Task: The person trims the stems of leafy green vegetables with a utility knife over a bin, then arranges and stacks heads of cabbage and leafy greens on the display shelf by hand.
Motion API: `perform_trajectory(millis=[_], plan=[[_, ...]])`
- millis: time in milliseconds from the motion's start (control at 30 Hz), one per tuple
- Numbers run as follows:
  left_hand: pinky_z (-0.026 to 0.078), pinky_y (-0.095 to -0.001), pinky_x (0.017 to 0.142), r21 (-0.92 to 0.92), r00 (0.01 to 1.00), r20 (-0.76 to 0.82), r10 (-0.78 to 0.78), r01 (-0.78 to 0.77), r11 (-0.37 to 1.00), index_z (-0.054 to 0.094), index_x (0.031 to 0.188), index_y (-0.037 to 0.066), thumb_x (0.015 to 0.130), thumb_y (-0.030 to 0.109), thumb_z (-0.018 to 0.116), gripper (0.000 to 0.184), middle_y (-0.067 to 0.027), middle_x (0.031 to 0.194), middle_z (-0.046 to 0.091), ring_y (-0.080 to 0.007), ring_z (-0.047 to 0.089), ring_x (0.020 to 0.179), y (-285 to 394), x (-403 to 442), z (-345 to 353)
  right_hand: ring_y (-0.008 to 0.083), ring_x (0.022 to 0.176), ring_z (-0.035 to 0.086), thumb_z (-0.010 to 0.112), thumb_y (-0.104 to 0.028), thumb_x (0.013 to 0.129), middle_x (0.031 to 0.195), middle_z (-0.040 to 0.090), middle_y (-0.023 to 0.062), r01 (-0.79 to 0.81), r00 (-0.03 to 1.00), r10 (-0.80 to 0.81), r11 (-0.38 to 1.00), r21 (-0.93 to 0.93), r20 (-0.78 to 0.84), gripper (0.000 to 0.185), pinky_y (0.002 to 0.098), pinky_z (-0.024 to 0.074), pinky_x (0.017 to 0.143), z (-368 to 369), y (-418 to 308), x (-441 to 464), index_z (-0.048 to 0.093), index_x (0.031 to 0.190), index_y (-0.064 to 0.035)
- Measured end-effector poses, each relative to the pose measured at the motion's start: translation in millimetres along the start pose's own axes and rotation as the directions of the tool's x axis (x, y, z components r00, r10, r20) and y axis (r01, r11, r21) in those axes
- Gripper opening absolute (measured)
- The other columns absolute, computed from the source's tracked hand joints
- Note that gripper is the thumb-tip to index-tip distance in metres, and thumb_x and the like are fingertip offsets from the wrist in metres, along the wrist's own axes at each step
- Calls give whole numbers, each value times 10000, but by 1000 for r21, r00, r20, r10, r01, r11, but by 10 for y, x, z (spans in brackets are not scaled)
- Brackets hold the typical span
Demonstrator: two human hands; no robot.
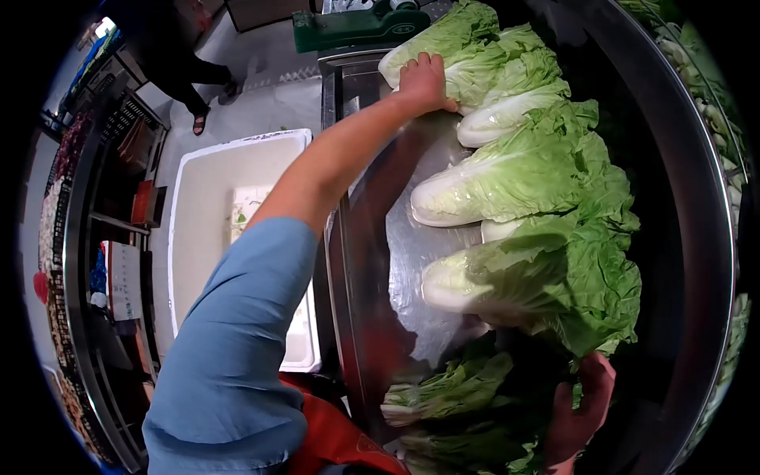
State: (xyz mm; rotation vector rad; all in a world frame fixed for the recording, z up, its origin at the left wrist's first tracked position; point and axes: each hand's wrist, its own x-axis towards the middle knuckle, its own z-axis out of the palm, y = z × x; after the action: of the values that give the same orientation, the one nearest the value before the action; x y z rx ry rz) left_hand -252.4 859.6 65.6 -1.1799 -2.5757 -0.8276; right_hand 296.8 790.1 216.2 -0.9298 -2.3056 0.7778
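Observation:
Several napa cabbages lie on a metal counter (412, 273), white bases toward the left and green leaves toward the right. At the far end, my left hand (424, 83) is closed over the pale base of a napa cabbage (475, 75), its thumb out to the right. My right hand (582, 408) is near the front, thumb and fingers apart, fingertips against the leafy end of the nearest napa cabbage (507, 285). Between the two hands lies another large napa cabbage (507, 178). Part of the right hand is in shadow.
Leafy green bunches (451, 388) lie in shadow at the counter's front. A white foam box (186, 237) stands on the floor to the left. Beyond the counter is a green device (356, 30). Shelves (95, 261) line the left side. A person's legs (186, 75) show at upper left.

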Motion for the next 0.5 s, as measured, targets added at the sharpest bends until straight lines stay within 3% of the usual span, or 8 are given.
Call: perform_trajectory(millis=[67, 200, 233, 267, 300, 367, 467, 500], plan=[[483, -454, 965, 112, 998, -52, -21, 27, 993, 501, 1293, -6, 565, 454, 925, 960, -225, 1219, 538, -406, 556, 1137, 84, -83, 46, 228, 1218, 556, 602, 36, 793, 1355, 538, 120, -63, 998, 64, 997, -33, 28, 556, 357, 445, 1048, -3, -9, -45, 516, 1342, 32], [460, -472, 955, -6, 975, -222, -29, 28, 1000, 526, 1217, 18, 561, 398, 900, 846, -195, 1179, 526, -374, 534, 1140, 12, -56, 254, 207, 1172, 575, 599, 53, 768, 1313, 548, 102, -119, 992, 120, 993, -11, 42, 552, 327, 458, 1011, -26, 102, -93, 536, 1315, 27], [462, -471, 956, -47, 967, -253, -37, 26, 999, 526, 1213, 20, 563, 392, 895, 834, -190, 1175, 526, -373, 534, 1139, -15, -52, 266, 250, 1143, 597, 640, 41, 761, 1300, 563, 134, -123, 991, 122, 992, 15, 50, 505, 357, 470, 997, -25, 103, -83, 558, 1260, 21], [464, -470, 957, -90, 958, -281, -50, 25, 996, 526, 1208, 23, 566, 385, 889, 822, -186, 1171, 526, -372, 534, 1138, -82, -77, 254, 219, 1078, 592, 658, 6, 827, 1248, 579, 114, -50, 996, 51, 999, -11, 71, 447, 334, 474, 936, -37, 86, -71, 566, 1264, 13], [476, -461, 966, -269, 935, -348, -73, -25, 963, 528, 1194, 19, 578, 374, 887, 797, -176, 1160, 525, -372, 530, 1148, -180, -109, 160, 188, 1014, 587, 676, -29, 892, 1196, 595, 95, 15, 996, -13, 1000, -26, 86, 392, 311, 478, 875, -44, 117, -61, 574, 1268, 6], [488, -458, 962, -276, 941, -335, -52, -46, 960, 522, 1210, 8, 580, 366, 890, 812, -181, 1163, 526, -376, 535, 1139, -71, -328, -207, 169, 984, 591, 703, -58, 950, 1174, 610, 84, 81, 990, -75, 996, -45, 117, 356, 293, 483, 843, -85, 107, -39, 581, 1280, -3], [517, -474, 918, -214, 953, -297, 57, -125, 969, 499, 1264, 2, 580, 363, 893, 868, -191, 1179, 511, -383, 565, 1082, 172, -583, -454, 195, 1061, 605, 721, -48, 935, 1238, 605, 103, 15, 991, -11, 999, -28, 132, 393, 307, 483, 912, -95, 141, -65, 576, 1297, 0], [507, -476, 912, -88, 938, -218, 268, -293, 952, 502, 1272, 9, 588, 364, 883, 859, -199, 1174, 504, -390, 553, 1084, 287, -759, -392, 198, 1069, 602, 724, -52, 933, 1241, 602, 105, -16, 990, 17, 1000, -6, 139, 401, 311, 482, 922, -34, 175, -75, 574, 1301, 4]])
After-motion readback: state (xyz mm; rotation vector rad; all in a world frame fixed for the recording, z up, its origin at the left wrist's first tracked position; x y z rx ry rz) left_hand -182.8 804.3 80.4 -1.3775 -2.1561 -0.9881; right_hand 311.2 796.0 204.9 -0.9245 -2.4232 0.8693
